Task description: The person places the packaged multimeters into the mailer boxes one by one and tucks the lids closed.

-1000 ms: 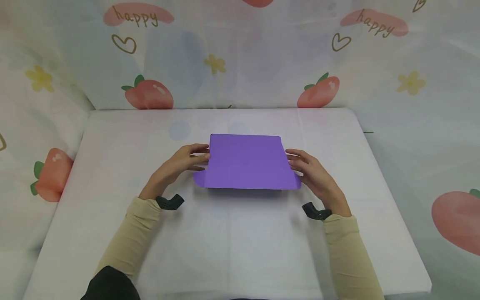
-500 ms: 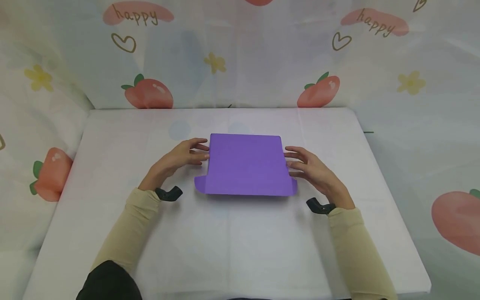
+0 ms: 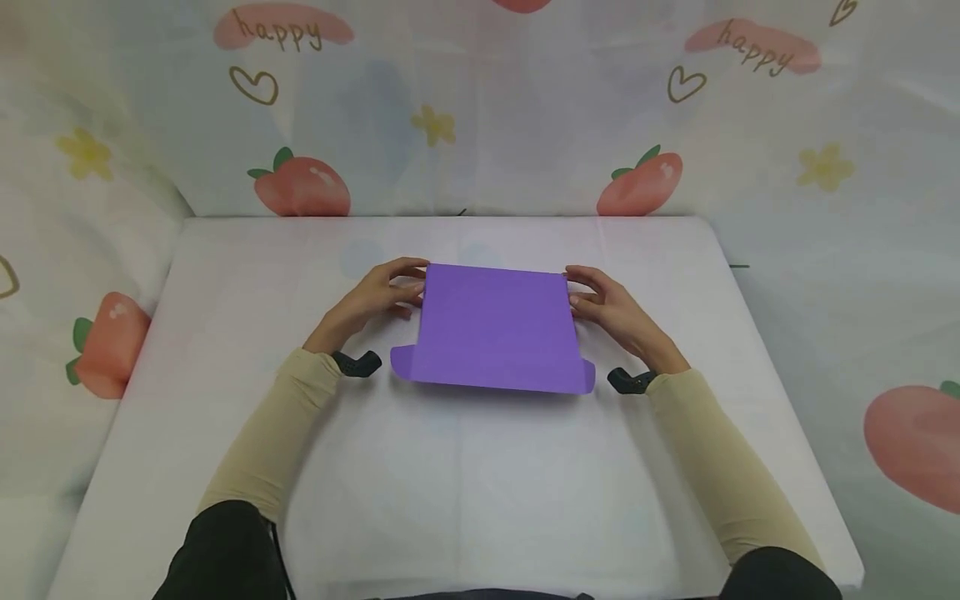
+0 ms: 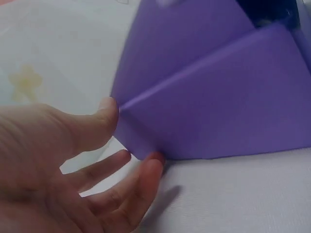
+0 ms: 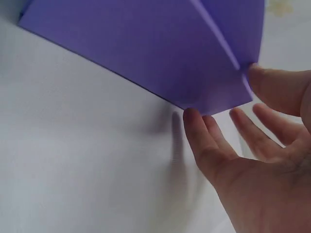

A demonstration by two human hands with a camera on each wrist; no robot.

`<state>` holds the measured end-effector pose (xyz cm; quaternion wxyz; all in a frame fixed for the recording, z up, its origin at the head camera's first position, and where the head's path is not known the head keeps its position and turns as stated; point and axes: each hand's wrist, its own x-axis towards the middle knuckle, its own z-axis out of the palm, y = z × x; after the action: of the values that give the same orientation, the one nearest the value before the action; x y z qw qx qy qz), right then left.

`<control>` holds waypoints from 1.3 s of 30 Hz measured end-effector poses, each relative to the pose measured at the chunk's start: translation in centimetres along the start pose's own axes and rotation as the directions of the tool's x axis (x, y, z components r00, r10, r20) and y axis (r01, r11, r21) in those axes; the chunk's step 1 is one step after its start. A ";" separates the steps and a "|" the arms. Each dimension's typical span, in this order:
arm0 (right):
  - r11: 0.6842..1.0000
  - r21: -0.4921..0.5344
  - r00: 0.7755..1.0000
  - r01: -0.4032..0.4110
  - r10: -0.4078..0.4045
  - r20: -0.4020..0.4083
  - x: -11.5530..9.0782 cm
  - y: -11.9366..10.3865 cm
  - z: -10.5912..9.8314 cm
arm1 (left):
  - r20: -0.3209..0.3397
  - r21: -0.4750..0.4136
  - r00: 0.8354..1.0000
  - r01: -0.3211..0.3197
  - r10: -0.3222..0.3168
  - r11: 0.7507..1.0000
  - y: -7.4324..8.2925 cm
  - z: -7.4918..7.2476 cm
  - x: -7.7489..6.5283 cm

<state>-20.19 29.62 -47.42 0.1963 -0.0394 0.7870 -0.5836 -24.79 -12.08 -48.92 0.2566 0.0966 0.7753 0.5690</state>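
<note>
A purple cardboard box (image 3: 495,325) sits near the middle of the table, its lid tilted partly up with side tabs showing at the near edge. At its far left corner is my left hand (image 3: 371,296); in the left wrist view the thumb (image 4: 108,108) touches the corner edge and a fingertip meets the lower side. My right hand (image 3: 615,308) is at the far right corner. Its thumb (image 5: 260,80) touches the fold there, and a fingertip reaches the side's bottom edge. A dark blue interior (image 4: 274,12) shows through a gap in the left wrist view.
A white cloth covers the table (image 3: 465,483). Behind it hangs a patterned backdrop (image 3: 510,108) with peaches, hearts and flowers. Black wrist cameras are strapped to both wrists, over the ends of beige sleeves (image 3: 273,433).
Both hands have moved farther away from me along the box's sides, up to its far corners. The box has turned slightly, and its lid's near edge has shifted a little toward me.
</note>
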 end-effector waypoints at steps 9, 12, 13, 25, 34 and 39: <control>1.000 0.006 1.000 -0.028 0.028 0.013 0.9 0.3 0.0 | -0.028 0.074 1.000 -0.009 0.011 0.997 -0.3 0.0 1.0; 0.999 0.001 0.999 -0.033 0.033 0.001 1.2 0.3 0.1 | -0.056 0.088 0.998 0.005 0.000 0.996 -0.3 0.3 1.3; 0.999 0.006 0.999 -0.032 0.032 -0.003 1.3 0.3 0.2 | -0.068 0.089 0.998 0.008 -0.002 0.996 -0.2 0.4 1.4; 0.998 -0.028 0.997 -0.061 0.060 -0.053 2.0 -0.4 1.2 | -0.183 0.067 0.983 0.027 -0.014 0.997 0.5 1.3 1.7; 0.996 -0.035 0.997 -0.076 0.076 -0.017 1.9 -0.7 0.8 | -0.106 0.085 0.994 0.023 -0.014 0.996 0.7 0.6 1.9; 0.997 -0.006 0.997 -0.074 0.074 0.012 2.0 -0.4 0.7 | -0.058 0.063 0.998 -0.019 0.023 0.998 0.5 0.1 2.1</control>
<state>-21.80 28.27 -47.70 0.2222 -0.0144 0.7884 -0.5734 -26.56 -10.91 -49.08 0.2247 0.0960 0.7989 0.5496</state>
